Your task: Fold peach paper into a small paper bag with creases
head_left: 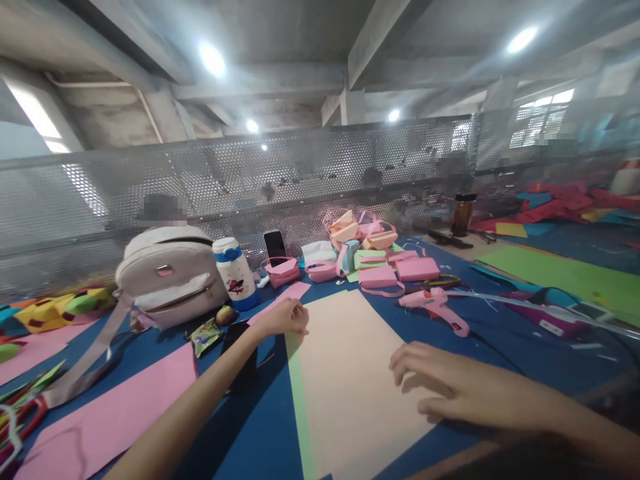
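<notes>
A large peach sheet of paper [350, 387] lies in front of me on the blue tabletop, with a green sheet [300, 413] showing along its left edge. At the peach sheet's upper left side is my left hand [285, 317], its fingers curled closed; whatever might be between them is hidden. Over the right side of the sheet, my right hand [445, 383] has its fingers bent but apart, holding nothing. A pink strip of paper [295, 292] lies just beyond my left hand. Beyond my right hand rests a pink glue gun [437, 307].
Small pink paper bags [377, 277] cluster at the back, near a phone [275, 248]. A backpack [170, 273] and a white-and-blue bottle [235, 273] stand back left. Pink paper [120, 407] and red-handled scissors [30, 420] lie left. A perforated metal screen [300, 180] bounds the table.
</notes>
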A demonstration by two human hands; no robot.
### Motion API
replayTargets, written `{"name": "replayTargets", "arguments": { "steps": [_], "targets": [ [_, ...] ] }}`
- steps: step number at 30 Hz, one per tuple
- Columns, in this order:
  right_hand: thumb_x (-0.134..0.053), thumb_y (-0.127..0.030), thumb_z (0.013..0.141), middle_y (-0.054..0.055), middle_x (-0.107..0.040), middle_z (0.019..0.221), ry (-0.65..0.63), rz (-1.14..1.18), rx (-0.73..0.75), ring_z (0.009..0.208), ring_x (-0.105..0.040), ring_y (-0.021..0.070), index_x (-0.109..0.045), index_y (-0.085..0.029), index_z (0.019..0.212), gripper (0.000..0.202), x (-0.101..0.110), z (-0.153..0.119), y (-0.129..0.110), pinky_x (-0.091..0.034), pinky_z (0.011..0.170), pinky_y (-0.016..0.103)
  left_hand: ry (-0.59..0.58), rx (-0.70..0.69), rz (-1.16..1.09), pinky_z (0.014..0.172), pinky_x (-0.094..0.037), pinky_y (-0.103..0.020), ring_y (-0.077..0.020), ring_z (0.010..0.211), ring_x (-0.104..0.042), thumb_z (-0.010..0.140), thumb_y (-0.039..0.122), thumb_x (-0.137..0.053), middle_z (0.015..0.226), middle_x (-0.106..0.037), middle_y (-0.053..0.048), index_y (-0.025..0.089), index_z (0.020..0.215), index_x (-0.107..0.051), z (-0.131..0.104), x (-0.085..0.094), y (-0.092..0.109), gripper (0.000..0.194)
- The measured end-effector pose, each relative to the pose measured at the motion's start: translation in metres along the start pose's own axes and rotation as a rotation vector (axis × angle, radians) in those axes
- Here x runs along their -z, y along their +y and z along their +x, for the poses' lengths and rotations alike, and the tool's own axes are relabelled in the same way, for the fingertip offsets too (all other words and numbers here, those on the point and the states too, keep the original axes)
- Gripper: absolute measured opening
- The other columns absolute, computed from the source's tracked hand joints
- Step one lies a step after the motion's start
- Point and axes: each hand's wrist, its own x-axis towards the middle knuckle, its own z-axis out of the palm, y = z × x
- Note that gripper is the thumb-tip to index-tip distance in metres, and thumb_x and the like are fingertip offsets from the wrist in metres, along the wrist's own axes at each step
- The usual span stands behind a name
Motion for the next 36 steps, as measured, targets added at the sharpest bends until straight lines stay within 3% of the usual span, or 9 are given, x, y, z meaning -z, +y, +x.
{"name": "replayTargets", "arguments": {
  "steps": [2, 5, 10, 14, 18, 22, 30, 35, 36],
  "targets": [
    [-0.061, -0.043, 0.090, 0.008, -0.043, 0.149, 0.025, 0.197, -0.080, 0.134, -0.046, 0.0273, -0.057, -0.029, 0.132, 0.044, -0.005, -0.008, 0.020, -0.040, 0.108, 0.037, -0.018, 0.013, 0.004, 0.085, -0.056, -0.043, -0.0226, 0.100, -0.065, 0.095, 0.034, -0.062, 0.118, -0.063, -0.008, 0.016, 0.119, -0.060, 0.002, 0.001, -0.001, 0.031],
    [-0.058, -0.053, 0.091, 0.005, -0.028, 0.160, 0.103, 0.391, -0.131, 0.142, -0.036, 0.0285, -0.048, -0.033, 0.141, 0.055, -0.011, -0.014, 0.042, -0.037, 0.112, 0.040, -0.013, 0.040, 0.012, 0.085, -0.056, -0.043, -0.0225, 0.099, -0.065, 0.095, 0.034, -0.062, 0.118, -0.063, -0.008, 0.015, 0.119, -0.060, 0.006, 0.002, -0.002, 0.031],
    [-0.061, -0.056, 0.088, 0.005, -0.040, 0.155, 0.234, 0.665, -0.186, 0.146, -0.030, 0.0293, -0.057, -0.031, 0.133, 0.052, -0.008, -0.008, 0.043, -0.026, 0.119, 0.045, 0.002, 0.064, 0.027, 0.088, -0.055, -0.044, -0.0240, 0.104, -0.063, 0.095, 0.034, -0.062, 0.122, -0.062, -0.009, 0.016, 0.120, -0.060, 0.012, 0.004, 0.000, 0.031],
    [-0.066, -0.051, 0.085, 0.007, -0.044, 0.151, 0.233, 0.868, -0.171, 0.145, -0.032, 0.0286, -0.061, -0.028, 0.129, 0.049, -0.005, -0.001, 0.037, -0.030, 0.117, 0.044, -0.004, 0.058, -0.010, 0.086, -0.055, -0.043, -0.0240, 0.102, -0.064, 0.095, 0.035, -0.062, 0.121, -0.062, -0.008, 0.016, 0.120, -0.060, 0.014, 0.006, 0.005, 0.031],
    [-0.066, -0.049, 0.087, 0.008, -0.044, 0.151, 0.199, 0.846, -0.150, 0.147, -0.027, 0.0264, -0.062, -0.027, 0.126, 0.044, -0.007, 0.004, 0.039, -0.029, 0.118, 0.043, 0.064, 0.005, -0.119, 0.084, -0.056, -0.042, -0.0247, 0.100, -0.065, 0.094, 0.036, -0.062, 0.117, -0.063, -0.006, 0.014, 0.117, -0.062, 0.008, 0.007, 0.010, 0.031],
    [-0.062, -0.048, 0.089, 0.011, -0.047, 0.148, 0.200, 0.759, -0.125, 0.144, -0.033, 0.0282, -0.063, -0.025, 0.119, 0.038, -0.007, 0.008, 0.043, -0.028, 0.117, 0.047, 0.263, -0.082, -0.301, 0.073, -0.058, -0.035, -0.0182, 0.083, -0.067, 0.095, 0.036, -0.062, 0.101, -0.068, -0.005, 0.013, 0.108, -0.065, -0.008, 0.016, 0.019, 0.026],
    [-0.061, -0.058, 0.086, 0.013, -0.060, 0.132, 0.239, 0.655, -0.016, 0.121, -0.056, 0.0311, -0.066, -0.023, 0.100, 0.037, -0.006, 0.014, 0.036, -0.041, 0.104, 0.046, 0.990, -0.233, -0.563, 0.077, -0.056, -0.032, -0.0222, 0.085, -0.070, 0.079, 0.037, -0.068, 0.089, -0.077, -0.003, 0.020, 0.095, -0.077, -0.055, 0.064, 0.051, 0.025],
    [-0.057, -0.057, 0.089, 0.012, -0.062, 0.126, 0.233, 0.594, -0.023, 0.111, -0.060, 0.0283, -0.066, -0.023, 0.105, 0.039, -0.011, 0.015, 0.035, -0.048, 0.093, 0.041, 0.994, -0.281, -0.591, 0.069, -0.056, -0.029, -0.0206, 0.073, -0.069, 0.066, 0.027, -0.082, 0.076, -0.076, -0.002, 0.017, 0.083, -0.079, -0.070, 0.086, 0.082, 0.019],
    [-0.056, -0.056, 0.090, 0.012, -0.063, 0.123, 0.211, 0.581, -0.011, 0.109, -0.061, 0.0274, -0.065, -0.023, 0.107, 0.038, -0.011, 0.014, 0.034, -0.048, 0.092, 0.040, 1.025, -0.292, -0.597, 0.070, -0.055, -0.028, -0.0190, 0.075, -0.069, 0.071, 0.027, -0.080, 0.078, -0.076, -0.001, 0.018, 0.085, -0.079, -0.072, 0.088, 0.090, 0.016]
  ]
}}
